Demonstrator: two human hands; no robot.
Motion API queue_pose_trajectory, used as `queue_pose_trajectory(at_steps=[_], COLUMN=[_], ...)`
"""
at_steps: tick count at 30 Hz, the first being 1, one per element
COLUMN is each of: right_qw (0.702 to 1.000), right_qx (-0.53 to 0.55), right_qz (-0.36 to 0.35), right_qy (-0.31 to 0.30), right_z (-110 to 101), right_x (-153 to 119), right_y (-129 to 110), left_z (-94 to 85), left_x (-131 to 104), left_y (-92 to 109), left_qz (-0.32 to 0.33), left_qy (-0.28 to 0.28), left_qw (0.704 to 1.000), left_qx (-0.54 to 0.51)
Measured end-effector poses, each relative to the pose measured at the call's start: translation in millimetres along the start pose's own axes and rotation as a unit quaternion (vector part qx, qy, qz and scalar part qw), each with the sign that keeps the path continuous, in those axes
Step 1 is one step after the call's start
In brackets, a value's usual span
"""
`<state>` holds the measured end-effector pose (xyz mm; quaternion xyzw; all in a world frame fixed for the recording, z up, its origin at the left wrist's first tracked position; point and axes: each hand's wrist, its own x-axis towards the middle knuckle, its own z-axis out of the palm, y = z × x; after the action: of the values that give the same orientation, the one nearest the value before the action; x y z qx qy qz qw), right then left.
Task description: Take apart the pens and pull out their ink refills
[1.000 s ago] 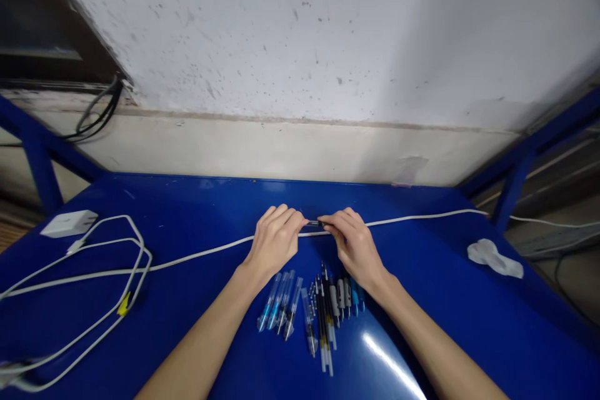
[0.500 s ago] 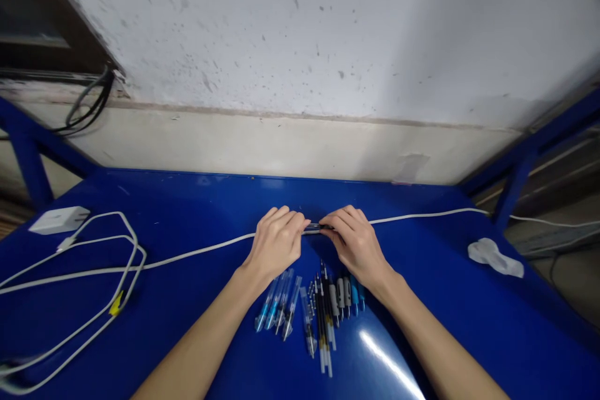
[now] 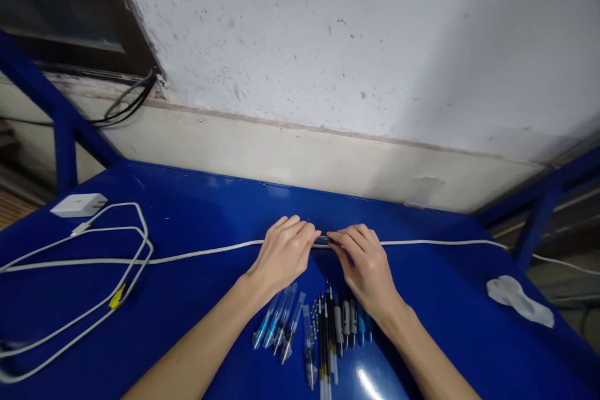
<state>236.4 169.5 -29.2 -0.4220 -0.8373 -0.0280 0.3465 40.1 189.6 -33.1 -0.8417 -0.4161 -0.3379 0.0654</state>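
Note:
My left hand point(image 3: 287, 253) and my right hand point(image 3: 365, 262) meet above the table, each in a pinch at one end of a clear pen barrel point(image 3: 322, 239). The right fingertips cover a dark part at its right end; whether it is separate cannot be seen. Below the hands lie several clear pen barrels point(image 3: 292, 328) with blue or black ends. To their right are small springs point(image 3: 314, 319), dark ink refills point(image 3: 321, 331), grey pen grips point(image 3: 346, 319) and blue ones point(image 3: 361, 325), some partly behind my right wrist.
A white cable point(image 3: 201, 253) crosses the blue table point(image 3: 210, 306) behind the hands and loops at the left, with a yellow tag point(image 3: 117, 297). A white charger point(image 3: 79, 204) sits far left. Crumpled white material point(image 3: 519, 301) lies right. A wall point(image 3: 300, 144) stands behind.
The camera view has tilted and shifted, so the table scene sits slightly lower. Both hands keep their pinch on the pen barrel, with a slightly wider gap between the fingertips.

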Motion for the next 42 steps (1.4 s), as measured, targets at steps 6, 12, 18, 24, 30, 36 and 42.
queue_pose_trajectory(at_steps=[6, 12, 18, 24, 30, 36, 42], right_qw=[0.999, 0.998, 0.999, 0.999, 0.995, 0.993, 0.994], right_qx=[0.004, 0.017, -0.012, 0.023, 0.059, 0.085, 0.075], right_qz=[0.003, 0.016, 0.035, 0.040, 0.054, 0.062, 0.073], right_qy=[0.040, 0.051, -0.006, 0.025, 0.065, 0.053, 0.012], right_z=[-0.2, -0.4, -0.1, 2.1, -0.9, 2.0, 3.5], right_x=[-0.4, 1.7, 1.9, -1.6, -3.4, -6.0, -5.9], right_y=[-4.8, -6.6, -7.6, -8.4, -12.2, -8.9, -9.0], left_z=[0.6, 3.3, 3.9, 4.4, 1.8, 3.1, 2.5], left_x=[-0.7, -2.1, -2.2, -3.1, -2.8, -2.3, -1.1], left_y=[0.8, 1.2, -1.3, -1.5, 0.6, -1.2, -3.2], left_qz=[0.004, -0.011, -0.012, -0.014, -0.036, -0.012, 0.068], left_qy=[-0.003, 0.022, 0.031, 0.025, 0.023, 0.026, 0.038], left_qw=[1.000, 0.999, 0.999, 0.999, 0.998, 0.998, 0.996], left_qx=[-0.011, -0.023, -0.017, -0.016, -0.054, -0.056, -0.046])
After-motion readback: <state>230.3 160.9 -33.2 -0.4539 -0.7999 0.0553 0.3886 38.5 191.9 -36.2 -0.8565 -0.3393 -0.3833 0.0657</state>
